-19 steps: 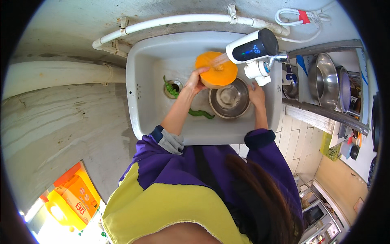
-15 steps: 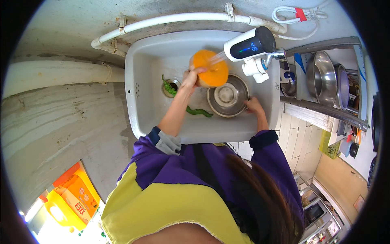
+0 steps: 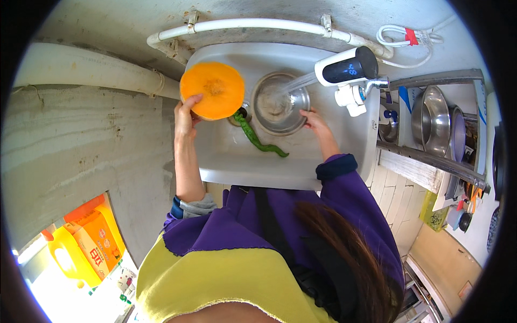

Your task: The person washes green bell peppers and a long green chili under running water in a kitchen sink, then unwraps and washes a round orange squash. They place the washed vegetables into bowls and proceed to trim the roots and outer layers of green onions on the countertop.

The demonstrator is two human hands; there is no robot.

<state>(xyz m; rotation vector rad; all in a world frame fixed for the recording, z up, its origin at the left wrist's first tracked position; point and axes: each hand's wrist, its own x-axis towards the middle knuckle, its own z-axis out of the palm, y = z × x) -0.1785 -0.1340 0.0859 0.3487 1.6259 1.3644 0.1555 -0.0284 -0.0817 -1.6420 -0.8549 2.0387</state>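
My left hand (image 3: 187, 114) grips a cut piece of pumpkin (image 3: 214, 90), its round orange face turned up, over the left end of the grey sink (image 3: 237, 173). With my right hand (image 3: 318, 124) I hold the rim of a steel bowl (image 3: 276, 114). Water from the white tap (image 3: 344, 67) with a dark display runs into this bowl. Green chili peppers (image 3: 252, 135), long and twisted, lie on the sink floor beside the bowl. Their upper end is near the drain, which the pumpkin partly hides.
A white pipe (image 3: 258, 24) runs along the wall behind the sink. At the right, a rack (image 3: 431, 156) carries several steel bowls (image 3: 431, 116). A coiled white cable (image 3: 390, 35) hangs at the back right. A yellow jug (image 3: 70, 258) stands at the lower left.
The pumpkin has moved left, out of the water stream, and its cut face now turns up. My right hand has brought the bowl left and back, under the running water.
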